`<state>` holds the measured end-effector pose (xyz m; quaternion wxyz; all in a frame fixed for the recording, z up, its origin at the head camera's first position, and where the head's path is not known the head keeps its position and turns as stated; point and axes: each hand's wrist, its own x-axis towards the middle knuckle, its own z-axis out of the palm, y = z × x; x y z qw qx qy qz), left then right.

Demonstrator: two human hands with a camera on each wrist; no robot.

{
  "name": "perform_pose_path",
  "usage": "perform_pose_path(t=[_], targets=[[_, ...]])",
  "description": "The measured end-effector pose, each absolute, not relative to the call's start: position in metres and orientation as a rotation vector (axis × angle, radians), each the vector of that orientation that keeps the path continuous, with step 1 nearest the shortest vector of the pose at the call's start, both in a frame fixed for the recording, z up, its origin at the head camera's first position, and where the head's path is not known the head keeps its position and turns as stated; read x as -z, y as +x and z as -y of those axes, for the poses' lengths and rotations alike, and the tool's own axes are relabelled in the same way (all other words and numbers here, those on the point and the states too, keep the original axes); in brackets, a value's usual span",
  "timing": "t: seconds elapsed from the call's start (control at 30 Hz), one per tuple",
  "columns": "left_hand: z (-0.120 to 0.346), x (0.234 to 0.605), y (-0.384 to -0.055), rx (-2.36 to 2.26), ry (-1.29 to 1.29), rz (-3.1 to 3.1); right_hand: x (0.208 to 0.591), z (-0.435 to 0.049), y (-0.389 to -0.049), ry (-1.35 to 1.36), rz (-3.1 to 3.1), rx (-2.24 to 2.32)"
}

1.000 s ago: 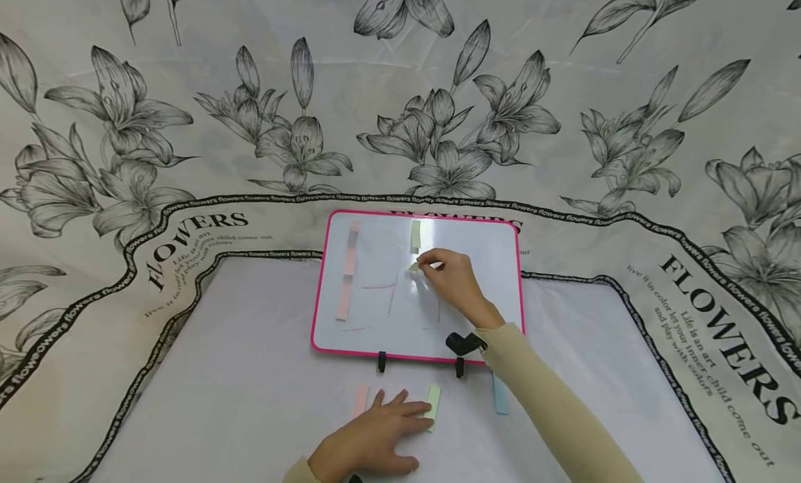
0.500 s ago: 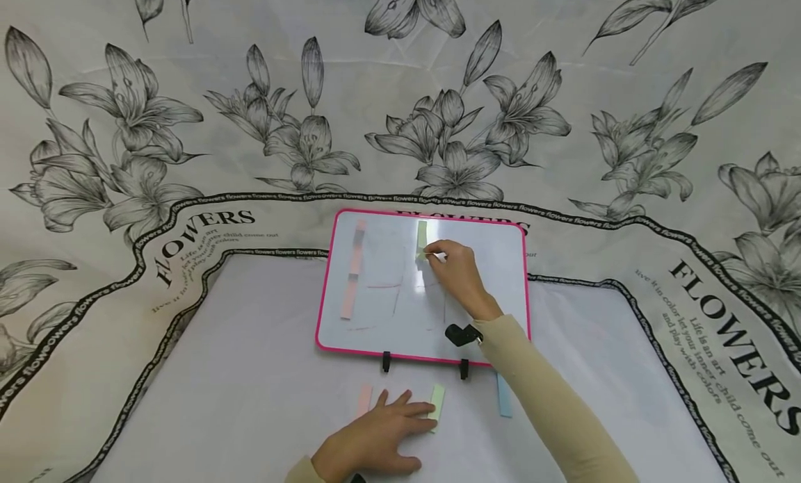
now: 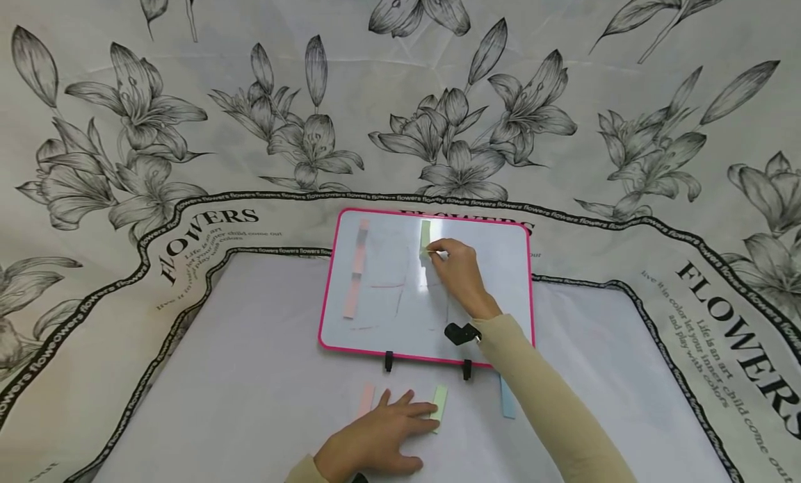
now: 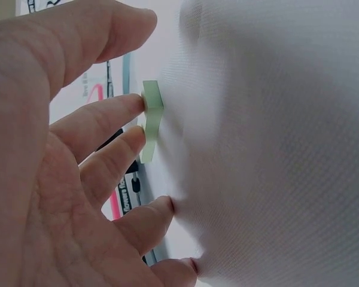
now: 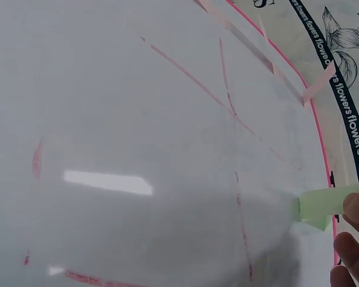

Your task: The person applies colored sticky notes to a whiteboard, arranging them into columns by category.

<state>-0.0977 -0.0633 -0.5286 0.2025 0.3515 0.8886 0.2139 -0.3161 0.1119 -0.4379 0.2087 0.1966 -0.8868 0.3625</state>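
A small whiteboard [image 3: 375, 333] with a pink rim leans at the back of the table. My right hand [image 3: 462, 274] pinches a green sticky strip [image 5: 320, 203] against the board, at the lower end of a green strip [image 3: 425, 233] near the top edge. In the right wrist view, the held strip sticks out from the board's surface. Below the board my left hand [image 3: 383, 434] lies on the cloth with fingers spread. Two of its fingertips touch a green sticky-strip pad [image 4: 152, 104], which stays on the table.
Pink strips [image 3: 351, 299] run down the board's left side, among faint red lines. A pink pad [image 3: 366, 398] lies beside the left hand, and a blue pad [image 3: 507, 399] is under the right forearm. Black feet [image 3: 389, 361] support the board; flowered cloth hangs behind.
My right hand has moved slightly up the board, bringing the held green strip to the lower end of the upper one. The left hand keeps its place on the green pad.
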Motion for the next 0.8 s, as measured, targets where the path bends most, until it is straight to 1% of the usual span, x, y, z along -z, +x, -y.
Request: perform_pose_path(t=[0.8], targets=[[0.064,0.531,-0.094,-0.602,1.032,-2.539,0.461,-0.11,-0.301,0.581,2.533,-0.973]])
